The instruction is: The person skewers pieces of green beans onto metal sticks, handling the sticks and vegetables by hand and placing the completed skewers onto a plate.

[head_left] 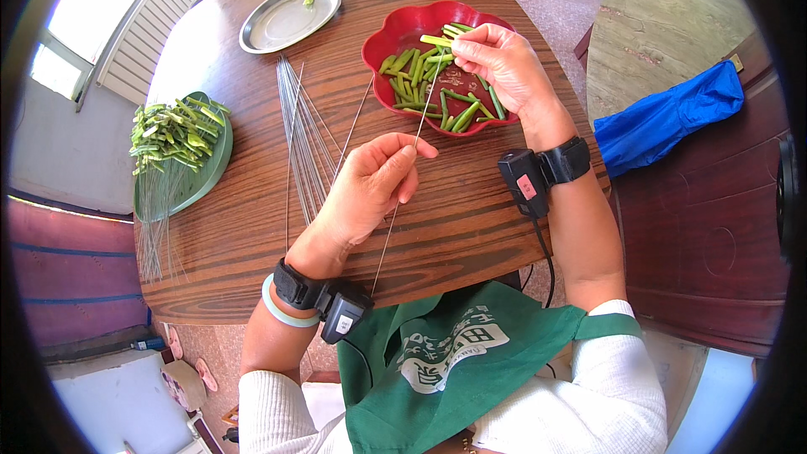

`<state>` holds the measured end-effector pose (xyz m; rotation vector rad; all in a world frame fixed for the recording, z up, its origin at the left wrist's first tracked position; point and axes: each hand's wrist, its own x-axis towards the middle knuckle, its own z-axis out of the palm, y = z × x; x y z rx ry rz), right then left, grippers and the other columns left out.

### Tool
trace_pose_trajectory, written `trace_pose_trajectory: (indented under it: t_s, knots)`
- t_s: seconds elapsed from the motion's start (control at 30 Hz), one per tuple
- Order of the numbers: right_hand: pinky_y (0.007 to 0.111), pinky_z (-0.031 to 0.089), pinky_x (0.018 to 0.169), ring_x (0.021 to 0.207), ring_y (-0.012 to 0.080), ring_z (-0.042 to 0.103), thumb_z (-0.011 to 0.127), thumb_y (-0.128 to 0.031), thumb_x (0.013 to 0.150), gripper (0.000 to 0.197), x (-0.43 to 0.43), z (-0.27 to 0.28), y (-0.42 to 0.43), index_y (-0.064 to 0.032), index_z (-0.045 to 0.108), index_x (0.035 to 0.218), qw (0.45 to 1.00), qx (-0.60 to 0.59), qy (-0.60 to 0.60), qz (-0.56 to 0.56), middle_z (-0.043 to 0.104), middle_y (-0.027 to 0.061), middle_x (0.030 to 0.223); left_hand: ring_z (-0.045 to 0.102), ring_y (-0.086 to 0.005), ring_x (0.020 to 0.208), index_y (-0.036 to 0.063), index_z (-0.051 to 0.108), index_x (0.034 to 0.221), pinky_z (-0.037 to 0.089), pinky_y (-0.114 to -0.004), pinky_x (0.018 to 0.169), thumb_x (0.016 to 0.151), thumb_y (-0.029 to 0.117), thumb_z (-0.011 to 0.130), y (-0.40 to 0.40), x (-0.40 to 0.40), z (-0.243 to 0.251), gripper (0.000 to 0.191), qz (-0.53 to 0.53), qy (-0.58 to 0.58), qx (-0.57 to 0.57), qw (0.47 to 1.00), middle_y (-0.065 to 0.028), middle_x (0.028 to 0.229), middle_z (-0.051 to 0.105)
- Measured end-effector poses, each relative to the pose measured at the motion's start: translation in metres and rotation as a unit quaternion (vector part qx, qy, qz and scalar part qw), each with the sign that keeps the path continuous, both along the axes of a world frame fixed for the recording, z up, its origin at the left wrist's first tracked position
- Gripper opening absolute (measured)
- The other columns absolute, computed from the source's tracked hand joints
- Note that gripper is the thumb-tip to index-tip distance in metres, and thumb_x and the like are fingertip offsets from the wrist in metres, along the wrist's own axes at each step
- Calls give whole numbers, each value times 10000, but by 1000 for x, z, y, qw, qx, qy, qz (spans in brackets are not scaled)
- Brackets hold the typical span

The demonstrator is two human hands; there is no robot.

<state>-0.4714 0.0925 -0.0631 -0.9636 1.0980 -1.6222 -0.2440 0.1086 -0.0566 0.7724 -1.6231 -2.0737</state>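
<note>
My left hand (378,180) pinches a thin metal skewer (430,98) between thumb and fingers. The skewer slants up to the right, and its upper end meets a cut green vegetable stem (437,41). Thumb and fingertips of my right hand (498,60) grip that stem above a red scalloped bowl (378,85). Cut green stems (410,72) lie in the bowl. Left of my left hand, a loose bundle of metal skewers (296,132) rests on the wooden table (252,277). Whether the skewer's tip has pierced the stem is hard to tell.
At the left, a green tray (222,161) holds a pile of skewered stems (179,132), their skewers overhanging its near edge. An oval metal plate (277,19) with a small green piece stands at the back. A blue cloth (674,116) hangs at the right, beyond the table edge.
</note>
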Motion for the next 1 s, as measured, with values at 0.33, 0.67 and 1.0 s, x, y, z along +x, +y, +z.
trace_pose_trajectory:
  t_s: [0.33,0.67,1.0]
  knots:
    - [212,467,594,637,128,563,628,-16,742,85,1,1,0,22,577,797,1000,-8,-3,8,591,91,735,289,-9,432,34,535,956,214,-152,383,912,189,387,0,0,-1,219,4,1,-3,1000,48,530,399]
    - [209,468,606,649,102,559,637,-16,731,87,6,4,3,19,587,793,993,-64,92,38,601,75,738,279,-6,431,33,537,959,208,-148,389,915,199,385,-1,-1,-2,230,7,0,-15,1000,51,529,396]
    - [178,440,568,627,54,533,642,-28,723,71,22,9,7,-8,575,730,969,-89,199,114,583,19,694,300,-11,442,46,539,952,229,-150,399,916,212,384,-5,-2,-3,229,28,21,-22,999,48,527,402]
